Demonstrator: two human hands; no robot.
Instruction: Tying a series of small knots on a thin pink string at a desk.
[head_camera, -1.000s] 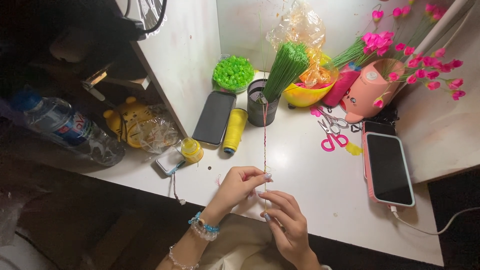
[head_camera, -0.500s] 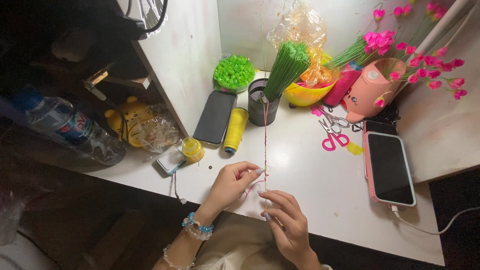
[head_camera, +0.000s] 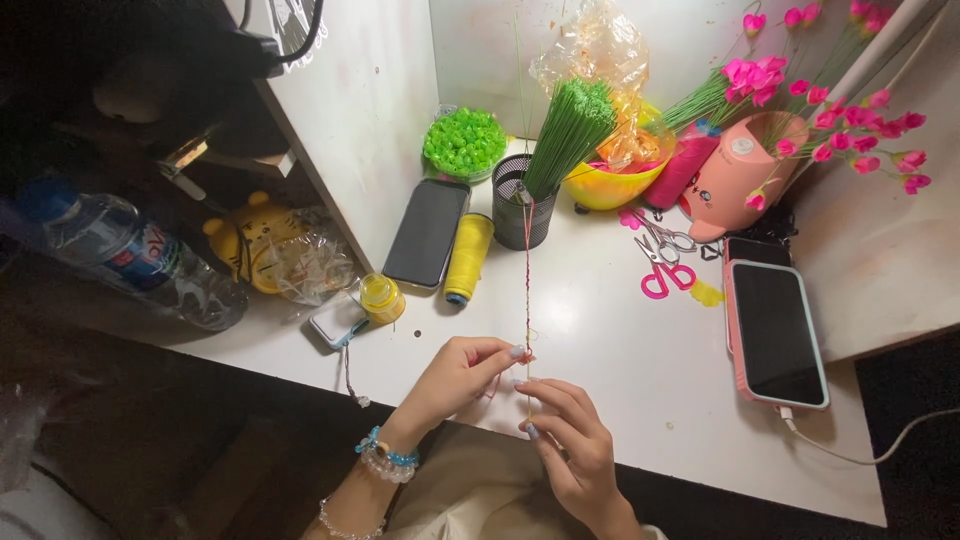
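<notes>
thin wire stem (head_camera: 528, 290) stands nearly upright above the near middle of the white counter (head_camera: 610, 340), running from the hands up toward the mesh cup (head_camera: 520, 215) of green wires (head_camera: 568, 140); reddish thread appears wound along part of it. the left hand (head_camera: 455, 380) pinches the stem from the left, thumb and forefinger closed on it where a small red bit shows, wrist turned so the knuckles face up, two bead bracelets (head_camera: 385, 460) at the wrist. the right hand (head_camera: 570, 440) sits just nearer and lower, fingers curled together on the stem's bottom end, palm facing left.

the work looks to be in the wrapping stage: one hand steadies the stem while the other feeds or twists thread around it. judging by this, the next move calls for a firm pinch on the lower end and a small rolling turn of the fingers, keeping the thread taut so it does not slip down the wire. whether a loose thread end hangs free is too fine to tell.

around them: a yellow thread spool (head_camera: 468, 258) and a dark phone (head_camera: 427, 232) lie left of the cup, a tub of green beads (head_camera: 464, 143) farther off, pink scissors (head_camera: 660, 262) to the right, a second phone in a pink case (head_camera: 778, 332) at the right edge, and pink flower sprays (head_camera: 850, 120) at the far right.
</notes>
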